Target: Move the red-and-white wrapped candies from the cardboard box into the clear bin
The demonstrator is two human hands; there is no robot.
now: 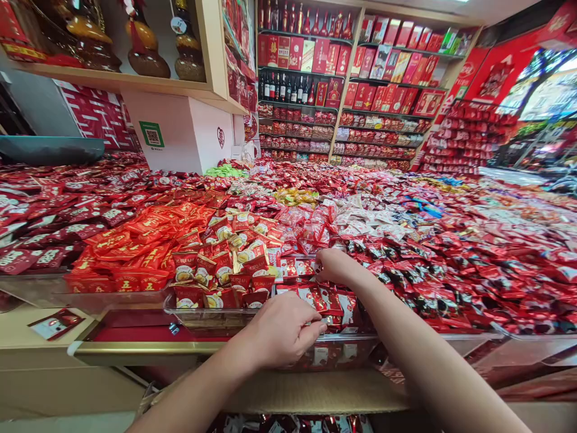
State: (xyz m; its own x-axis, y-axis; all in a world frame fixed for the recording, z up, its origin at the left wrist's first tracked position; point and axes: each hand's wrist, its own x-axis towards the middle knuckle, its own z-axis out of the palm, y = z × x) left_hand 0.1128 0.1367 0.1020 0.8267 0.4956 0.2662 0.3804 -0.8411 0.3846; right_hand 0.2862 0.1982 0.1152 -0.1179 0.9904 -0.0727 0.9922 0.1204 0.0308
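My left hand (pixel 286 328) is over the front rim of a clear plastic tray (pixel 356 346), its fingers curled and its thumb pointing right. Red-and-white candy packets (pixel 348 308) lie in that tray, just right of the thumb. Farther back in the same tray, my right hand (pixel 336 267) reaches down among the packets, fingers bent and tips partly hidden. Whatever either hand grips is too hidden to make out. Left of my hands, a tray of red and gold durian candy packets (pixel 225 270) is heaped high.
Bright red packets (pixel 148 240) fill the tray farther left, and dark red ones (pixel 433 282) spread to the right. Below the front edge sits an open cardboard box (pixel 324 391) with more packets inside. Shelves of bottles and red boxes (pixel 302 54) line the back wall. A torn wrapper (pixel 56 323) lies at left.
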